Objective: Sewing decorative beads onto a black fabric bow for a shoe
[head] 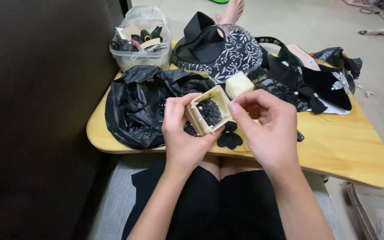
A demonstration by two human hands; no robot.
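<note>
I take the tray point(334, 146) as my landmark: a black bag point(134, 106) lies on its left part, a clear tub point(141, 55) behind that. Over its near edge my left hand point(181, 133) grips a small cream box point(207, 111) of tiny dark bits, while my right hand point(267, 129) pinches the box's right rim, fingers curled; a black shoe point(316, 84) sits on the tray's right

Wooden lap table point(334, 146): loaded with black bag point(134, 106), plastic tub point(141, 58), patterned cloth point(234, 53), shoe point(316, 75), black flower point(230, 138).
</note>
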